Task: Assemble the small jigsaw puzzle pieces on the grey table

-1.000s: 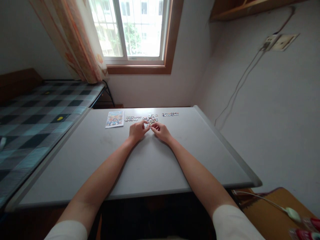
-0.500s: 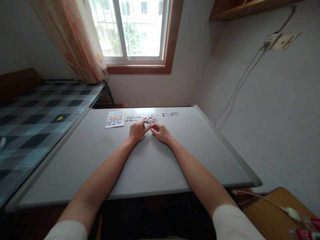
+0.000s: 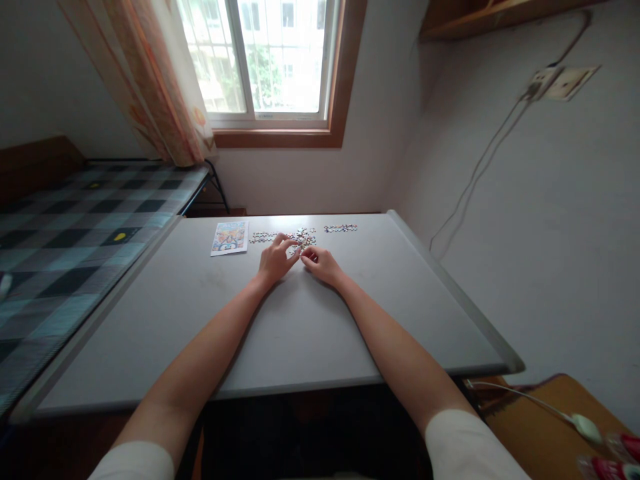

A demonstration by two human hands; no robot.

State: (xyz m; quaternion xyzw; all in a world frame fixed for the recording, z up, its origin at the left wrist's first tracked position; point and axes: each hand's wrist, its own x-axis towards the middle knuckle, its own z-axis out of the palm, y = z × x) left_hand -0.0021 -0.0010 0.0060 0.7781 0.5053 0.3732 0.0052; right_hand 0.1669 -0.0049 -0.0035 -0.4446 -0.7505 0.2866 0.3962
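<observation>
A heap of small jigsaw puzzle pieces (image 3: pixel 306 237) lies near the far side of the white table (image 3: pixel 320 333). My left hand (image 3: pixel 277 259) is at the heap's left edge, thumb and fingers apart. Just right of it, my right hand (image 3: pixel 321 262) rests at the near edge of the heap with its fingers curled in and thumb pressed close; anything between them is too small to make out. Rows of puzzle pieces (image 3: pixel 263 237) are laid out to the left, partly behind my left hand. More rows of pieces (image 3: pixel 341 229) sit to the right.
A picture sheet (image 3: pixel 229 239) with a colourful print lies left of the pieces. Beyond the table's left edge is a bed with a checked cover (image 3: pixel 100 220). A wall stands along the right, with a hanging cable (image 3: pixel 467 183). A wooden stool (image 3: pixel 555 413) is at lower right.
My left hand's fingers have lifted and spread away from the thumb, now covering part of the left rows. My right hand has stayed in place.
</observation>
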